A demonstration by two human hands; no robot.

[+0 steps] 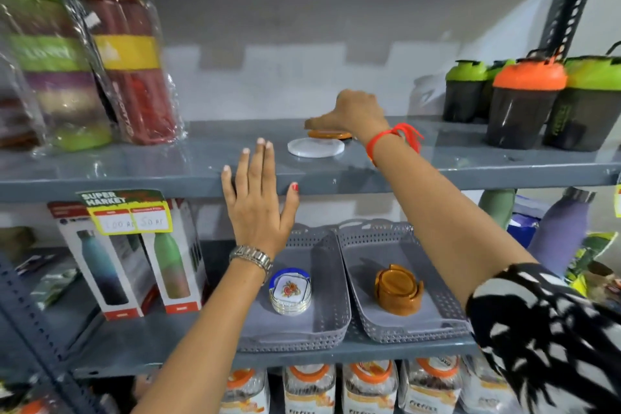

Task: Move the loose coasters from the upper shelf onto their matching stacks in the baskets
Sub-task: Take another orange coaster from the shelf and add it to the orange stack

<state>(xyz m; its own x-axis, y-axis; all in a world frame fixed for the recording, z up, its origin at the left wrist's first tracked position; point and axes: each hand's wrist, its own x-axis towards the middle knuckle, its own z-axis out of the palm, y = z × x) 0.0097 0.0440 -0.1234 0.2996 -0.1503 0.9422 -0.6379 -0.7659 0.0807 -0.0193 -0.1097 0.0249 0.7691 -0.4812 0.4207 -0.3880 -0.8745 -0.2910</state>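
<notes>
coasters split across two levels, placed here against the upper shelf (437, 171). nearest, below its front edge: left basket (331, 312) with the white floral stack (290, 292), right basket (447, 316) with the brown stack (398, 291) in its holder. at the edge itself: left hand (258, 202), fingers spread flat, gripping nothing. just behind the edge: white coaster (316, 147), loose. farther back, touching it: brown coaster (329, 134) under the right hand (353, 112), thumb and fingers pinched over its rim, though whether lifted cannot be told. likely slips: nudging the white coaster off the edge while dragging the brown one forward; weak rim pinch, dropped piece; wrong basket.
</notes>
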